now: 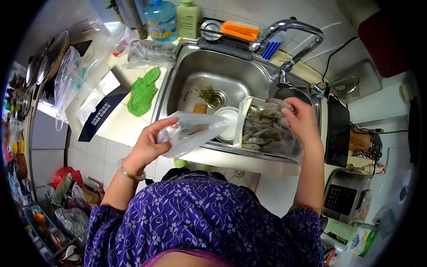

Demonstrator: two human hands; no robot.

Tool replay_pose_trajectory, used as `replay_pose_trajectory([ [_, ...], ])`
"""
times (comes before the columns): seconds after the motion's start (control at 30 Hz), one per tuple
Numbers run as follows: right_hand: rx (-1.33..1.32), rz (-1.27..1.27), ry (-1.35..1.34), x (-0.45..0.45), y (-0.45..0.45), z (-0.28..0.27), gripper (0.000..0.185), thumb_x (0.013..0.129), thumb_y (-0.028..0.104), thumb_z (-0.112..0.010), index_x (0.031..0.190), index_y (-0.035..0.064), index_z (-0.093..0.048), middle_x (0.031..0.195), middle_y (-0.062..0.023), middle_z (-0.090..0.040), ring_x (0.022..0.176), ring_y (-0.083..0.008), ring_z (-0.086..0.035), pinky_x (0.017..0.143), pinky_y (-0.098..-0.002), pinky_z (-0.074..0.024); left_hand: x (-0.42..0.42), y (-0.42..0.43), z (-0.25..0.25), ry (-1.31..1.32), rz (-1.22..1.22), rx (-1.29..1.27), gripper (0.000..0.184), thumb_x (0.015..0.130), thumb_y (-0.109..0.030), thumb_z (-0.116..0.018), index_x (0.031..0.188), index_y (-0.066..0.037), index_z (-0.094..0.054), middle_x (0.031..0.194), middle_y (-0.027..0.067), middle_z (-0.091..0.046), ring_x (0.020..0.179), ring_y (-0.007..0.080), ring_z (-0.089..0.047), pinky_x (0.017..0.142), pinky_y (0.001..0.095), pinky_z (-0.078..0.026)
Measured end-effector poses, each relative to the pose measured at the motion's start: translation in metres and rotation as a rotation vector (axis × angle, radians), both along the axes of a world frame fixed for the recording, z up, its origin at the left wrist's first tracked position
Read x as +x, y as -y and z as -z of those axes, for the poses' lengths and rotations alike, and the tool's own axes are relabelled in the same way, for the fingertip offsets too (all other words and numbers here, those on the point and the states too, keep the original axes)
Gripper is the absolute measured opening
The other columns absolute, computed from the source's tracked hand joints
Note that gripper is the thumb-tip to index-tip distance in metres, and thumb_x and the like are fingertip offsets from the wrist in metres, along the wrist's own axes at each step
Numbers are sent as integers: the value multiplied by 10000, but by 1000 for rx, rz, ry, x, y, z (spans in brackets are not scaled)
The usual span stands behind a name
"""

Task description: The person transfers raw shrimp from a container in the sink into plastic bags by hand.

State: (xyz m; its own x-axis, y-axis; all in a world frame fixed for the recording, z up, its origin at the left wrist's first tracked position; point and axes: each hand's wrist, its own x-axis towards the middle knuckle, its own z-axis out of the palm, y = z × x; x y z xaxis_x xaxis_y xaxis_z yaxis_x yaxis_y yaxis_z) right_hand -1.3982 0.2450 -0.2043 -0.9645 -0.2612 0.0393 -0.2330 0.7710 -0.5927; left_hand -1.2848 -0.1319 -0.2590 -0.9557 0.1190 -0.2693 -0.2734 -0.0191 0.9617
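Note:
My left hand (146, 143) is closed on the edge of a clear plastic bag (189, 133), which hangs partly open over the sink's front rim. Grey raw shrimp fill a white-walled box (240, 122) on the right side of the sink, lined with clear plastic. At the far end of that box, the fingers of my right hand (304, 118) pinch a shrimp (281, 105). A white bowl (228, 121) sits in the sink between bag and box, partly covered by the bag. Whatever lies inside the bag is hard to make out.
The steel sink (182, 73) holds green scraps (207, 94) by the drain. A curved faucet (307, 29) rises behind the box. On the left counter lie a green cloth (143, 92) and a dark-edged box (103, 109). Bottles (188, 20) stand at the back.

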Motion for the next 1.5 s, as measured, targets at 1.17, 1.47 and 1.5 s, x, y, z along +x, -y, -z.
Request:
replay_pose_trajectory([
  [1.17,542,-631,-63,29,155,14,308,842,345,-573,811,46,-644,780,-107,-620,768,-291,-619,655,-420,-486,-28,15,-9,-444,32,-1001,280,669,77,-503,864,-37,-669,927,159,-607,755,317,-612,669,368,-496],
  [1.47,104,-759,-188,45,79,56,280,829,261,-605,1025,61,-604,895,-116,-641,811,-263,-635,681,-385,-497,4,-30,-5,-325,262,-833,489,649,157,-443,1114,47,-547,929,188,-536,751,307,-588,666,352,-490],
  [1.5,-158,-743,-209,45,64,57,277,820,236,-627,1036,63,-614,913,-121,-648,819,-274,-640,707,-386,-504,8,-35,-10,-288,229,-769,506,653,166,-434,1144,70,-513,900,187,-525,701,296,-581,634,344,-484],
])
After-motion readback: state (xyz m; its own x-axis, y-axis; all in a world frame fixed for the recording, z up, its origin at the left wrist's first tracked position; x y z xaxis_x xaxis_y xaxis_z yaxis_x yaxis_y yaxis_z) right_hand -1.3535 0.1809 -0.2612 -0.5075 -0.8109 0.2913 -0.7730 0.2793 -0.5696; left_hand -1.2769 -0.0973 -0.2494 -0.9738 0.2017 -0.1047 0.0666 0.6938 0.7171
